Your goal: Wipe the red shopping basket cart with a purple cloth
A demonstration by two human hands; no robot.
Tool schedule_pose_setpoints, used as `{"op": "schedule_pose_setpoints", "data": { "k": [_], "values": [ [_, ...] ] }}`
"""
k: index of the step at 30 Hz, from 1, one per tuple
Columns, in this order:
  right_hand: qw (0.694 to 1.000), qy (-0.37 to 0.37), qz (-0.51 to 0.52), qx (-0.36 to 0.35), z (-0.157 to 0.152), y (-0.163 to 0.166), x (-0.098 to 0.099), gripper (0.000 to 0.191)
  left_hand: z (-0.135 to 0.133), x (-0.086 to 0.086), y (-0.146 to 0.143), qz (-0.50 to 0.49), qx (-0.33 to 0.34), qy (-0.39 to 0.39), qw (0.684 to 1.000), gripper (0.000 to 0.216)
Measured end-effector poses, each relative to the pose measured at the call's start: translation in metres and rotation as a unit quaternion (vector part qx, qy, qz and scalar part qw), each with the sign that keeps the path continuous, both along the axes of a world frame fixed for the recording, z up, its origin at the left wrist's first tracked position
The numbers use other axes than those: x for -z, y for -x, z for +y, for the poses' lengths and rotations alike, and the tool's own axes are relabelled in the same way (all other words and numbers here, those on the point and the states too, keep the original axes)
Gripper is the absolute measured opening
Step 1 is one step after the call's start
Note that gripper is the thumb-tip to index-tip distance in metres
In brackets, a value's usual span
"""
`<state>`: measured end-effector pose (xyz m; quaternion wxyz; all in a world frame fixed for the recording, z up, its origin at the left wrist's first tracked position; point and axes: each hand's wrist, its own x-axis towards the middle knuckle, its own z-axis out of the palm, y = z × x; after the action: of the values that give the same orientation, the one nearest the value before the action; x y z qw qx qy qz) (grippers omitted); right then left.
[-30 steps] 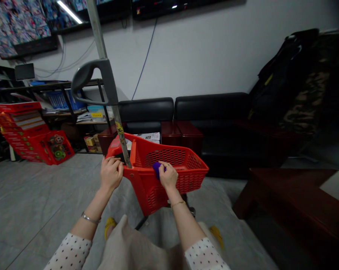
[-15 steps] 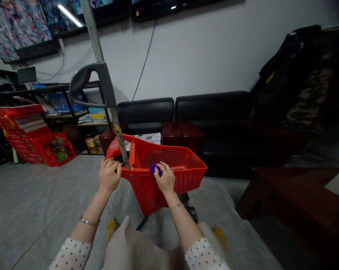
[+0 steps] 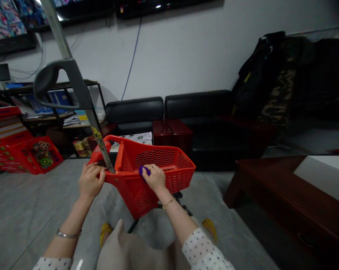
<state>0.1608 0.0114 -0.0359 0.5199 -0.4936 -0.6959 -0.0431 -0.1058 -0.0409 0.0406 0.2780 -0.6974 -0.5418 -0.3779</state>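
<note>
A small red plastic shopping cart stands on the grey floor right in front of me. Its grey pull handle on a metal pole rises up to the left. My left hand is closed on the cart's near left corner, at the foot of the pole. My right hand rests on the near rim with its fingers closed on a small purple thing, pressed against the rim. What the purple thing is cannot be made out.
A black sofa with dark red boxes stands behind the cart. A dark wooden table is at the right. Red cartons and a cluttered shelf are at the left. Dark coats hang at the right.
The view has swung to the right, so the cart and both hands sit further left in the picture. My right hand with the purple thing has slid a little along the rim.
</note>
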Motion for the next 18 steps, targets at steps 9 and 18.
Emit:
{"op": "schedule_pose_setpoints", "data": {
  "k": [9,18],
  "values": [
    [0.979,0.078,0.032,0.186,0.036,-0.116,0.034,0.028,0.001,-0.001,-0.014,-0.025,-0.012,-0.009,1.0,0.029],
    [0.995,-0.02,0.098,0.019,-0.036,0.094,-0.029,0.026,-0.003,-0.003,-0.024,-0.006,-0.037,0.015,0.999,0.033]
  ]
}}
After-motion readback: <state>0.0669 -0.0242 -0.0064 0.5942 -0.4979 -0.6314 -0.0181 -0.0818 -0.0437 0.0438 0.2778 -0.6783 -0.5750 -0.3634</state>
